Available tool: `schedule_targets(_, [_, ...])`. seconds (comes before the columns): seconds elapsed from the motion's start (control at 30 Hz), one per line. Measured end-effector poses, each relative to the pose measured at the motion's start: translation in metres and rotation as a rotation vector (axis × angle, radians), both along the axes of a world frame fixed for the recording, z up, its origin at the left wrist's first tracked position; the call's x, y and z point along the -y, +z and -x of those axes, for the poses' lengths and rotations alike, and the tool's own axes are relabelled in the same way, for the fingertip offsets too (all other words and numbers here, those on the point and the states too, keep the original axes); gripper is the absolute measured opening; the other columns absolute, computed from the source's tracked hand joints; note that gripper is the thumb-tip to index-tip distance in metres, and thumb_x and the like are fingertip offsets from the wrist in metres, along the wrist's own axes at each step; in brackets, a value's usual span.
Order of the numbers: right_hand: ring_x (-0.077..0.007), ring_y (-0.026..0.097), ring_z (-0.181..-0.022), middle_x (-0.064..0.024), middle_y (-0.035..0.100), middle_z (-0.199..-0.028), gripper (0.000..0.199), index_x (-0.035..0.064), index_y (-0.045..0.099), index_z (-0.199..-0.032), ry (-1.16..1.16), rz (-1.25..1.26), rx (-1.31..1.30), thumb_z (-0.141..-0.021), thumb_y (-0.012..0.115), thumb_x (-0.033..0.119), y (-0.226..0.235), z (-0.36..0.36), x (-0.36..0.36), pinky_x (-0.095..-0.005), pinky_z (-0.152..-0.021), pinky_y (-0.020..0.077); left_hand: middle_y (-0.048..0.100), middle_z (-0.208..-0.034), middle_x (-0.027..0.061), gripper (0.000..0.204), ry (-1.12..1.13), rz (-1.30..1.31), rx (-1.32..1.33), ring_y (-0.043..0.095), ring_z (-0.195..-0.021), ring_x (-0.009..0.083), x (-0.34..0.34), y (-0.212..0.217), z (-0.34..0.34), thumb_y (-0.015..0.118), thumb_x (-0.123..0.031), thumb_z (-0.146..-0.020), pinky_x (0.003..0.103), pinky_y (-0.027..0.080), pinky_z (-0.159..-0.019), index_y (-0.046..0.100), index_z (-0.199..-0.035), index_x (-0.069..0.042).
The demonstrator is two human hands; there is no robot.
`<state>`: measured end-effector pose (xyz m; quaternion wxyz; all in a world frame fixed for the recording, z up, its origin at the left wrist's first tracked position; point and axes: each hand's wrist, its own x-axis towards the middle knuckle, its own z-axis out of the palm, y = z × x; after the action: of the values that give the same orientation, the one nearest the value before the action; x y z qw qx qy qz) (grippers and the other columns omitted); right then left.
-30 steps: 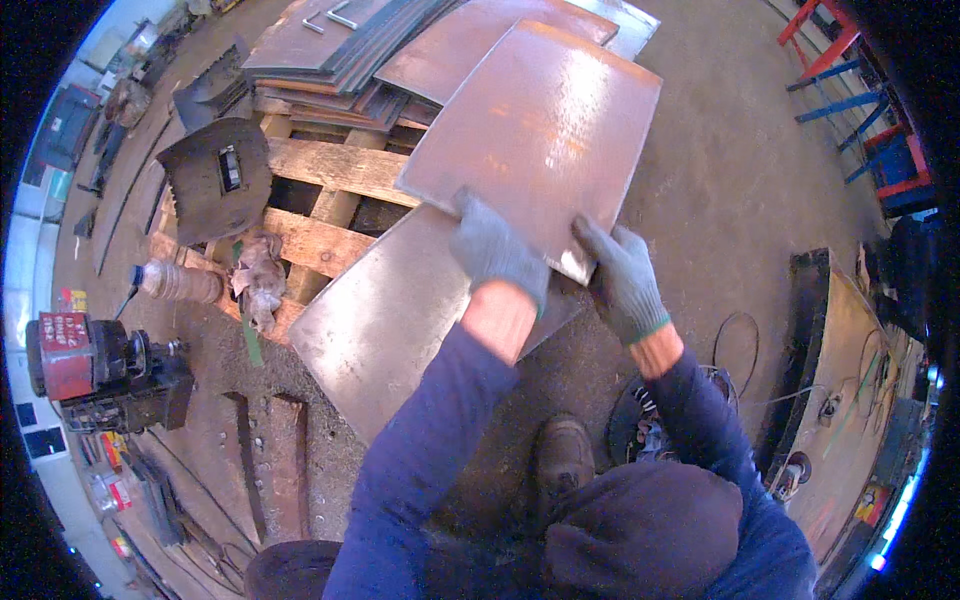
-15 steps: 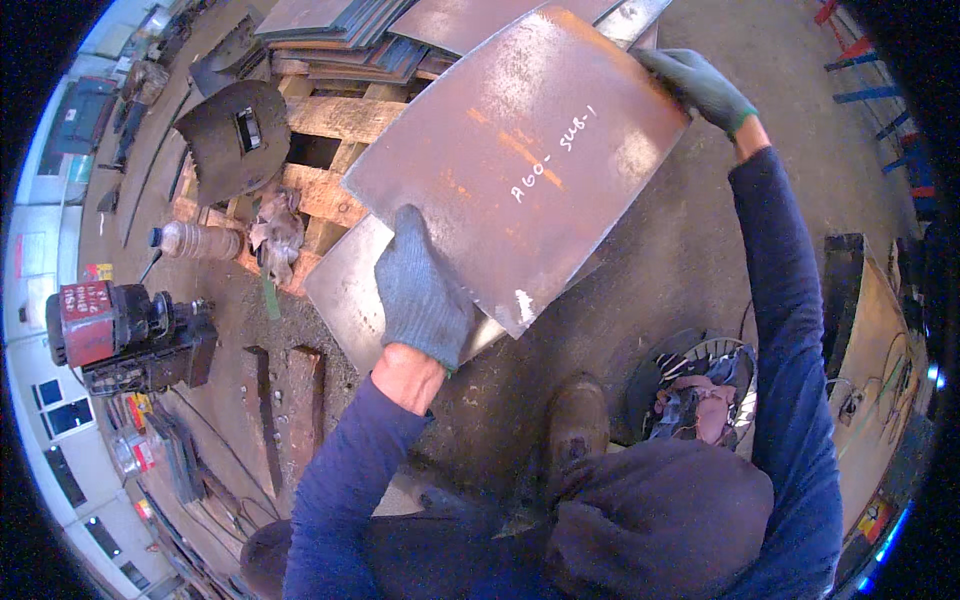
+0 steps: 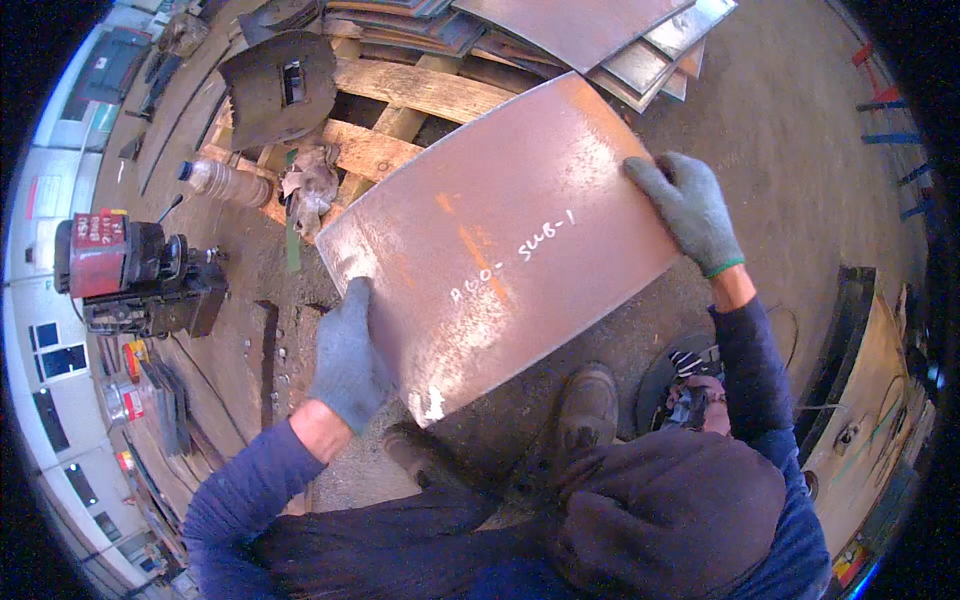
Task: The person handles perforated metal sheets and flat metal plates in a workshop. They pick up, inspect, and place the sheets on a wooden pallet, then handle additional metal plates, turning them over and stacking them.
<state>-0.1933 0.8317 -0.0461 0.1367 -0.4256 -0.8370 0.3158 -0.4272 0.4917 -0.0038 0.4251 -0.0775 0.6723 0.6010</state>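
Observation:
A large rectangular steel plate (image 3: 560,180), brown-grey with rusty streaks and white handwritten marking, is held up in front of me above the floor. My left hand (image 3: 350,357), in a grey knitted glove, grips its left edge with the thumb on the upper face. On the opposite short edge, my right hand (image 3: 694,208) in a matching glove is closed, thumb on top. The fingers of both hands are partly hidden by the plate's edges. Whether a second plate lies beneath this one cannot be seen.
Stacked metal plates (image 3: 590,28) rest on a wooden pallet (image 3: 440,92) ahead. A welding mask (image 3: 280,90), a plastic bottle (image 3: 230,183) and a crumpled rag (image 3: 312,185) lie at its left side. A red-and-black machine (image 3: 140,270) stands left. Near my right boot (image 3: 588,405) sits a cloth-filled container (image 3: 690,390).
The plate has come away from the pallet, toward me and lower. Both hands have moved with it, the left outward to the left. More of the stacked plates now shows.

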Motion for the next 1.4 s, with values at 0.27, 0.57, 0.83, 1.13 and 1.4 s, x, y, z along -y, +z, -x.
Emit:
schedule_targets(0.27, [-0.0458,0.073,-0.105,-0.0285,0.074,-0.110,0.069,-0.0022,0.073,-0.115,0.125,-0.287,0.184,-0.100,0.060,0.064,0.018,0.031,-0.001,-0.0532,-0.091,0.0564,0.074,-0.121,0.0270,0.070,-0.590,0.598,-0.722,0.073,-0.110,0.0364,0.037,0.013,0.082,0.066,-0.055,-0.101,0.044,0.055,-0.094,0.064,-0.132,0.009])
schedule_targets(0.57, [-0.0354,0.072,-0.121,-0.0260,0.073,-0.132,0.062,-0.0066,0.067,-0.136,0.147,-0.019,-0.087,-0.107,0.060,0.047,-0.067,0.024,0.017,-0.0419,-0.106,0.0528,0.052,-0.157,0.0323,0.106,-0.744,0.280,-0.948,0.054,-0.145,0.0419,0.112,-0.080,0.000,0.086,-0.040,-0.089,0.046,0.045,-0.119,0.028,-0.165,0.007])
schedule_targets(0.83, [-0.0248,0.069,-0.084,-0.0218,0.078,-0.099,0.054,-0.0058,0.073,-0.122,0.038,-0.062,-0.048,-0.108,0.061,0.045,-0.080,0.034,0.028,-0.0416,-0.082,0.0542,0.069,-0.129,0.0322,0.097,-0.295,0.239,-1.110,0.074,-0.107,0.0459,0.107,-0.130,-0.060,0.086,-0.031,-0.091,0.050,0.062,-0.089,0.032,-0.163,0.005])
schedule_targets(1.13, [-0.0230,0.075,-0.100,-0.0210,0.081,-0.108,0.052,-0.0074,0.075,-0.123,-0.017,-0.167,0.017,-0.107,0.065,0.041,-0.062,0.048,0.061,-0.0388,-0.094,0.0560,0.073,-0.117,0.0306,0.088,-0.103,0.103,-1.320,0.074,-0.096,0.0495,0.101,-0.153,-0.061,0.086,-0.024,-0.089,0.054,0.060,-0.081,0.041,-0.160,0.004])
schedule_targets(1.4, [-0.0330,0.072,-0.116,-0.0179,0.073,-0.135,0.051,0.0057,0.066,-0.143,0.358,-0.724,-0.083,-0.107,0.064,0.042,-0.026,0.142,0.038,-0.0407,-0.101,0.0541,0.061,-0.144,0.0312,0.090,-0.221,0.068,-1.041,0.067,-0.123,0.0464,0.119,-0.128,-0.056,0.088,-0.019,-0.087,0.049,0.056,-0.104,0.042,-0.159,0.005])
